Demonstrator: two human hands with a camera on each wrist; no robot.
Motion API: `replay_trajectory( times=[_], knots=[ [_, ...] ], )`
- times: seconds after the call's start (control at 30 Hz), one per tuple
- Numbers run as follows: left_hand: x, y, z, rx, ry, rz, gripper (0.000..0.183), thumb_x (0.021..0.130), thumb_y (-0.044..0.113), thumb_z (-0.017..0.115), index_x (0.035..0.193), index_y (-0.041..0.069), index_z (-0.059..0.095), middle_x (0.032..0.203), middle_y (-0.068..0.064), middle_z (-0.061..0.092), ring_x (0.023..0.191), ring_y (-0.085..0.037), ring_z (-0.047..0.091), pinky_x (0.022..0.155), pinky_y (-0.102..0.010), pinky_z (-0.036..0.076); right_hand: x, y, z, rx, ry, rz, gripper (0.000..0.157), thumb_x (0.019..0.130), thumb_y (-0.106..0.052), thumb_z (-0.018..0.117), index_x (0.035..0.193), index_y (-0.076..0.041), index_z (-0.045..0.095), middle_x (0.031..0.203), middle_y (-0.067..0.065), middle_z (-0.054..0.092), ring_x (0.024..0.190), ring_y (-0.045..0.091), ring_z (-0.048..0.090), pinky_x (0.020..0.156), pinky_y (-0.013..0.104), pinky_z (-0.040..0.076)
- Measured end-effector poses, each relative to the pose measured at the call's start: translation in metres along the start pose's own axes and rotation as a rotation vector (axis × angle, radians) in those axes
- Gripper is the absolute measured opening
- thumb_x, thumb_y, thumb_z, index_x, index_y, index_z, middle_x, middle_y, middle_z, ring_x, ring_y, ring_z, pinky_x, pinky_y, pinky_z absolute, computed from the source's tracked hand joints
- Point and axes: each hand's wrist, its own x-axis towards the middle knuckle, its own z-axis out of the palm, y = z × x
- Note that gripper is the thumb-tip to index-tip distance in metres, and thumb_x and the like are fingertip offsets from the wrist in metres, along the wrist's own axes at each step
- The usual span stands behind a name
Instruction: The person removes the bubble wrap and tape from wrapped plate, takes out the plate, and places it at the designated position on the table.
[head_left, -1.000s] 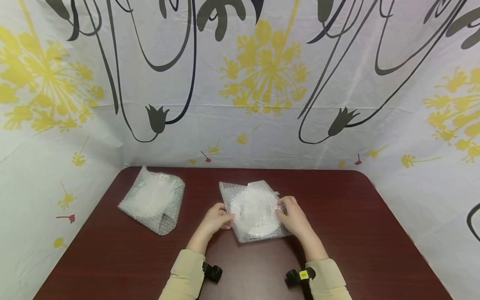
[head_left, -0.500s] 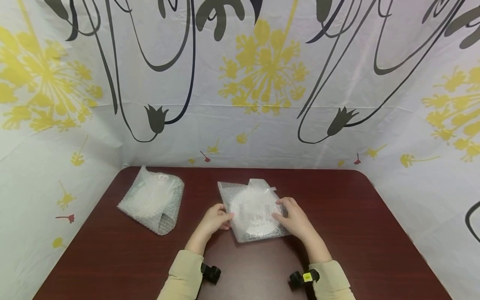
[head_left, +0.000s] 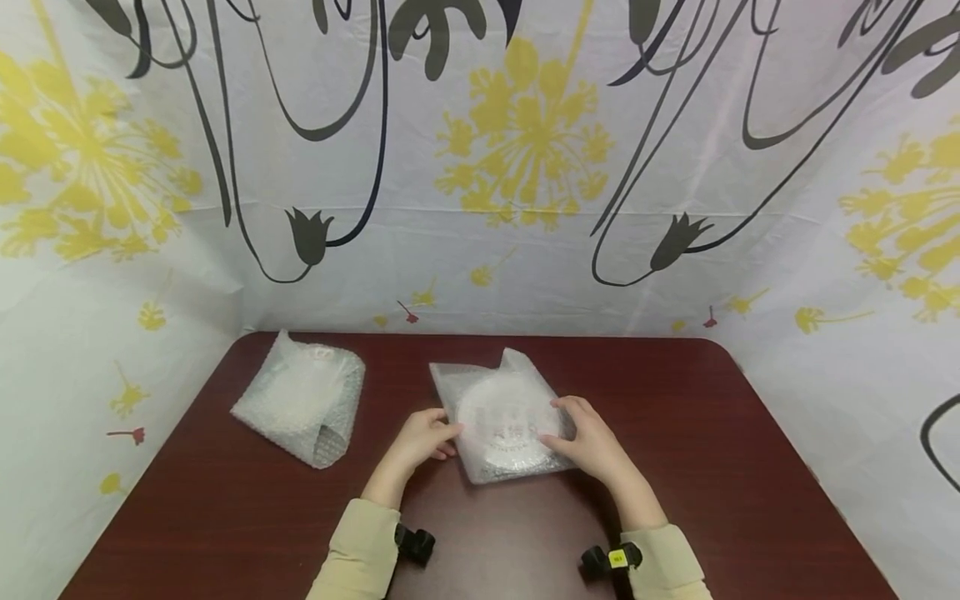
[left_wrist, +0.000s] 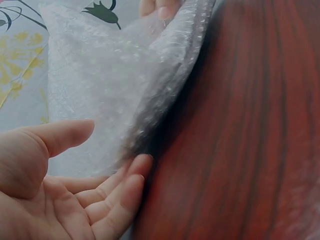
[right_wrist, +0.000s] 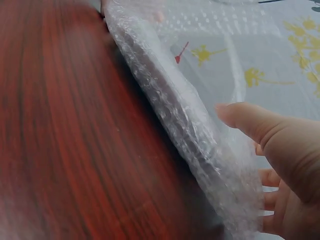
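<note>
A clear bubble-wrap bag point(head_left: 480, 477) lies near the middle of the table, with a flat, round white thing point(head_left: 504, 417) showing through it. One loose corner stands up at its far side. My left hand point(head_left: 422, 435) holds the bag's left edge, thumb over the top and fingers low along the side. On the opposite edge my right hand point(head_left: 592, 437) grips it, thumb on the near part and fingertips farther back. The left wrist view shows the left hand point(left_wrist: 75, 185) with its fingers under the edge. In the right wrist view, the right hand's fingers are partly hidden behind the wrap.
Another bubble-wrap package point(head_left: 300, 400), folded around something whitish, lies at the table's left back. The dark red table point(head_left: 712, 467) has rounded far corners. A white cloth point(head_left: 480, 275) with printed flowers hangs behind and along both sides.
The bag's loose far corner has risen and become more pointed. The bag shifts slightly left with both hands, and the right thumb reaches a little farther over it. The other package stays put.
</note>
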Motion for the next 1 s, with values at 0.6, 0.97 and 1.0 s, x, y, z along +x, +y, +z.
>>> replay_trajectory(
  times=[0.6,0.97,1.0],
  knots=[
    [-0.010,0.017,-0.023,0.017,0.035,0.011,0.048,0.097,0.022,0.056,0.131,-0.011,0.049,0.095,-0.018,0.068,0.074,-0.030,0.067,0.067,-0.041,0.056,-0.002,0.004,-0.011,0.039,0.134,0.029,0.043,0.091,-0.019,0.066,0.129,-0.004,0.053,0.118,0.015,0.060,0.106,0.031,0.058,0.088,0.051,0.045],
    [-0.015,0.026,-0.039,-0.018,0.015,0.010,0.066,0.103,0.046,0.033,0.144,-0.006,0.031,0.104,-0.024,0.066,0.077,-0.034,0.068,0.068,-0.043,0.056,-0.003,0.008,-0.016,0.034,0.160,0.065,0.042,0.094,-0.017,0.060,0.133,-0.005,0.049,0.121,0.020,0.059,0.108,0.036,0.057,0.087,0.055,0.045],
    [-0.016,0.028,-0.040,-0.020,0.005,0.008,0.071,0.102,0.050,0.030,0.145,-0.006,0.028,0.106,-0.025,0.066,0.078,-0.034,0.068,0.069,-0.043,0.056,-0.003,0.008,-0.016,0.034,0.162,0.069,0.042,0.094,-0.016,0.060,0.134,-0.005,0.049,0.121,0.020,0.059,0.108,0.037,0.057,0.086,0.055,0.046]
  ],
)
